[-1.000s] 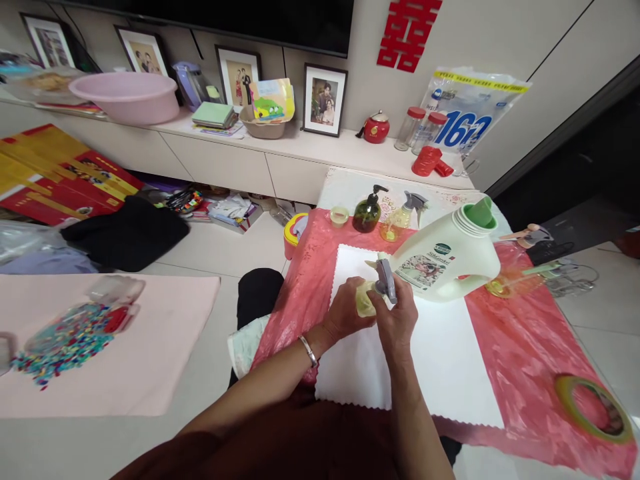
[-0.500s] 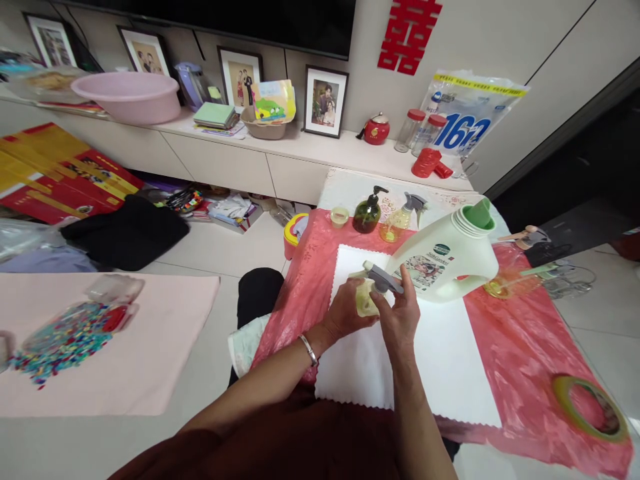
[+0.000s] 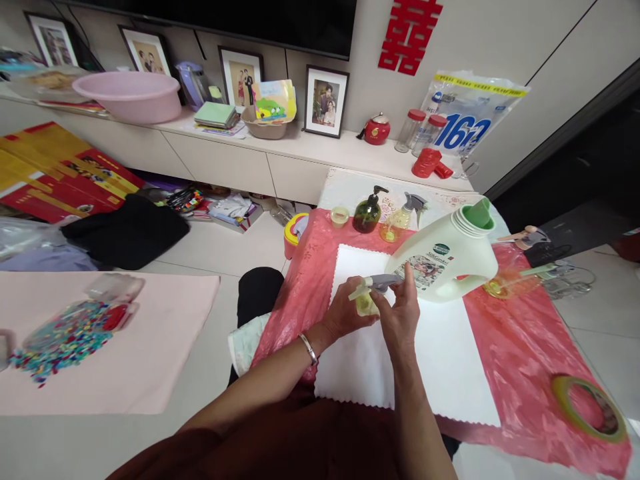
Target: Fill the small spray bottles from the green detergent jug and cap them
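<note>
My left hand [image 3: 345,312] is wrapped round the small clear body of a spray bottle [image 3: 367,305] with pale yellow liquid in it. On top sits its grey trigger spray head [image 3: 384,283], its pale nozzle pointing left. My right hand [image 3: 401,313] grips that head, the thumb against the neck and a finger stretched up behind; the other fingers are partly hidden. Both hands are above a white scalloped-edged sheet [image 3: 355,373]. Just behind them stands a large pale green detergent jug [image 3: 425,250] with a green mouth [image 3: 481,217].
At the table's back are a small cup [image 3: 339,217], a dark green pump bottle [image 3: 367,217] and another spray bottle [image 3: 397,223]. To the right lie an orange bottle [image 3: 510,283] and a tape roll [image 3: 563,393]. Red plastic [image 3: 505,347] covers the table.
The spray head has turned on the bottle, its nozzle swinging from the upper left down to the left. My right fingers have shifted slightly with it; my left hand stays put.
</note>
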Available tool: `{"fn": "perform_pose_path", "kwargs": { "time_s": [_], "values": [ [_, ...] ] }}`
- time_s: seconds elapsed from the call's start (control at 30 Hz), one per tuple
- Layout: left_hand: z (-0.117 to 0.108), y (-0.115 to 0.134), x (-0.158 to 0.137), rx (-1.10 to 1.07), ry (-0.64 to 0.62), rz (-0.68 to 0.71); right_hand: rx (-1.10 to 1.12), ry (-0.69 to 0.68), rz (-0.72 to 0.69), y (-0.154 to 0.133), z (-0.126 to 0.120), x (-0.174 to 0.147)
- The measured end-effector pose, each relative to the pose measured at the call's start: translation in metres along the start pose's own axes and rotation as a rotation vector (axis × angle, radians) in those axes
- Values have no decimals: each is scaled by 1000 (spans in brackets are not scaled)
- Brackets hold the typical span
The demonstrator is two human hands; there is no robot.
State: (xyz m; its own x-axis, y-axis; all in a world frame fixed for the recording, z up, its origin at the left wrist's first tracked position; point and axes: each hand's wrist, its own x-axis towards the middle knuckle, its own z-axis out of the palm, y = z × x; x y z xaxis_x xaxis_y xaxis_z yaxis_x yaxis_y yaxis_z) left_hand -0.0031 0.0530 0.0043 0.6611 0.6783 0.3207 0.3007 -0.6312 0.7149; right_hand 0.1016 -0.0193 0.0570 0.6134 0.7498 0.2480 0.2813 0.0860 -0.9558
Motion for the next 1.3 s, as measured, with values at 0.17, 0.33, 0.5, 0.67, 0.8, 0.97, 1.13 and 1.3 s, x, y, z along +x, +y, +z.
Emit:
{"fn": "perform_pose_path", "kwargs": {
  "time_s": [0.17, 0.33, 0.5, 0.67, 0.8, 0.97, 1.13, 1.3],
  "values": [
    [3, -4, -3, -51, 40, -50, 148, -147, 23, -10, -6, 0],
    [0, 1, -3, -100, 41, -96, 238, -203, 19, -17, -5, 2],
    [-3, 1, -5, -173, 52, -131, 484, -28, -39, -34, -10, 7],
    [3, -7, -10, -250, 68, -111, 645, 147, -61, -69, -28, 19],
    [7, -12, -12, -292, 78, -99, 583, 225, -107, -86, -52, 25],
    [7, -13, -13, -287, 159, -90, 423, 297, -38, -84, -84, 18],
    [10, -15, -13, -283, 193, -81, 270, 409, -98, -70, -108, 5],
    [10, -15, -13, -297, 197, -74, -324, 302, -367, -43, -123, -9]
  ]
}}
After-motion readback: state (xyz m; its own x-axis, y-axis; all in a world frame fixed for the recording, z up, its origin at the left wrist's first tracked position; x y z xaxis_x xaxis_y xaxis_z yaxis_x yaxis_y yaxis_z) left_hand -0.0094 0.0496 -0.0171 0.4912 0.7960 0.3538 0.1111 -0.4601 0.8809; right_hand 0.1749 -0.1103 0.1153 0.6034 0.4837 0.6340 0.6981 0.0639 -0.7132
